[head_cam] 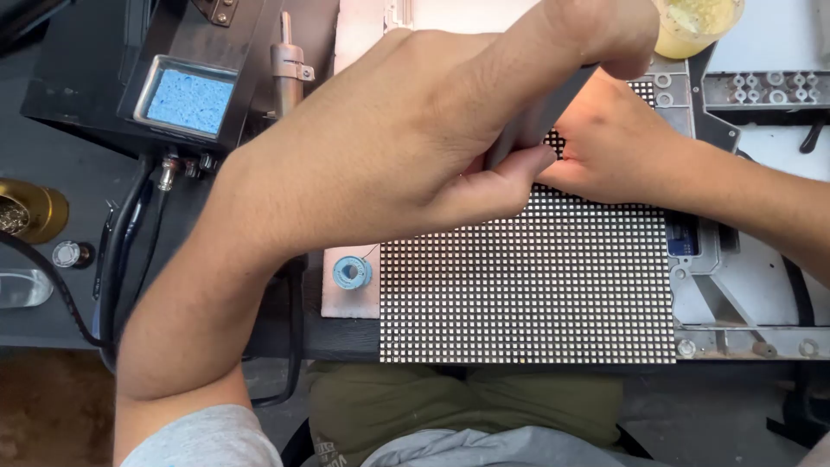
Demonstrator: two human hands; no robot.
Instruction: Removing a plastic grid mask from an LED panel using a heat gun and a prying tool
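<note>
A flat panel [527,285] covered in a fine grid of small square cells lies in front of me on a metal frame. My left hand [406,147] is raised over its far edge and grips a grey tool handle [536,117] that slants down toward the panel. My right hand [618,143] rests on the panel's far right part with its fingers curled; what it pinches is hidden. The tool's tip is hidden between the two hands.
A black soldering station with a blue sponge [190,99] stands at the back left, cables trailing down. A small blue solder spool [352,272] lies beside the panel. A brass tip cleaner [26,212] sits far left. A yellowish jar [696,26] stands at the back right.
</note>
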